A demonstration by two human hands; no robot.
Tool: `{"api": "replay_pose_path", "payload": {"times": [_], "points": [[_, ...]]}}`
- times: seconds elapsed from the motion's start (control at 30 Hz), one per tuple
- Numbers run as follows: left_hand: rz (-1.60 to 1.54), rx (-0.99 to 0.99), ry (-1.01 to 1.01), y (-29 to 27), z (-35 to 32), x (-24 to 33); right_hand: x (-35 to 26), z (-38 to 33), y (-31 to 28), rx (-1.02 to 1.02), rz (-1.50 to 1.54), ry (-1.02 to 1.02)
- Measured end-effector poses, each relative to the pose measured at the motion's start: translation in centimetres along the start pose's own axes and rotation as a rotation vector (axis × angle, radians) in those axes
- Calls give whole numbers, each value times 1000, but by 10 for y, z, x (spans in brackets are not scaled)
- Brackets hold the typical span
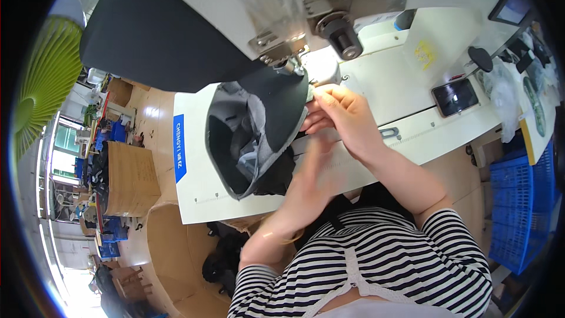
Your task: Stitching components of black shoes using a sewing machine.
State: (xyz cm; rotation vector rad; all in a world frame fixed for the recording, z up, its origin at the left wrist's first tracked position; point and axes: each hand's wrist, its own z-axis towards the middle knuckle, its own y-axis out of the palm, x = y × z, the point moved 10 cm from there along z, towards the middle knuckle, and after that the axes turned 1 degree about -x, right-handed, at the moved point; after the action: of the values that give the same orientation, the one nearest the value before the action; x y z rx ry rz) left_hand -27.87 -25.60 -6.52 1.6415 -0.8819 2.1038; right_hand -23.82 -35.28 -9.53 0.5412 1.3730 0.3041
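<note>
A dark grey and black cap (253, 135) lies inside-out on the white sewing table (200, 188), its black brim tucked under the sewing machine head (282, 29) near the needle. My right hand (338, 115) pinches the brim's edge right beside the presser foot. My left hand (318, 162) is blurred, held just below the right hand at the cap's right side; whether it grips the fabric is unclear.
A phone (454, 97) lies on the table to the right, past a black knob (479, 58). A blue plastic crate (521, 212) stands at the right. Cardboard boxes (132, 179) and a bin of dark caps (220, 262) sit at the lower left. A green fan (44, 76) hangs at left.
</note>
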Motion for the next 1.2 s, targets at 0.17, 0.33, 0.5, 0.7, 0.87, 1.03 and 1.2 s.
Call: {"api": "replay_pose_path", "payload": {"times": [0.17, 0.33, 0.5, 0.7, 0.87, 1.03, 1.2], "points": [[-338, 111, 338, -161, -22, 50, 5, -10, 21, -98, -126, 24], [-145, 258, -136, -247, 62, -98, 14, -21, 47, -174, -34, 33], [-174, 325, 135, -259, 49, -74, 17, -23, 39, -127, 6, 53], [-128, 440, 103, -252, 28, -30, 13, -21, 32, -109, 41, 67], [-63, 585, 84, -250, 6, -15, 8, -17, 25, -53, -9, 30], [-193, 625, 93, -237, -6, -2, 5, -14, 20, -59, -9, 5], [-257, 653, 147, -228, -6, 10, 8, -24, 22, -50, -13, 19]]}}
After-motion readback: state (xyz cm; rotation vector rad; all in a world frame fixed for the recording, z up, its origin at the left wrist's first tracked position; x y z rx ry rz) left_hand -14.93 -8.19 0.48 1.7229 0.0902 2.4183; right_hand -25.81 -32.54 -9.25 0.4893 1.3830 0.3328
